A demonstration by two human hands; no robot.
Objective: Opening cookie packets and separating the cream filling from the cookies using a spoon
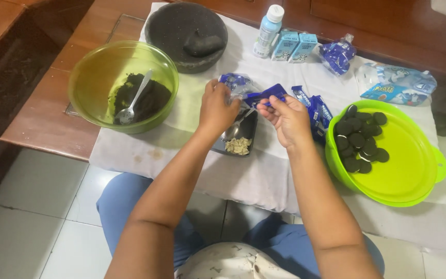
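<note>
A crinkled blue foil biscuit packet is pinched between both hands, the left hand gripping one end and the right hand the other, seemingly to pull it apart. Directly beneath them sits a small dark rectangular tray holding pale cream scrapings (placed to catch whatever drops). Right of the right hand, a lime-green plastic bowl holds dark round biscuits; left of the left hand, a translucent green bowl holds black crumbs and a spoon.

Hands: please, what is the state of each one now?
Left hand: closed, holding the blue wrapper at one end.
Right hand: closed, pinching the same wrapper's other end.
</note>
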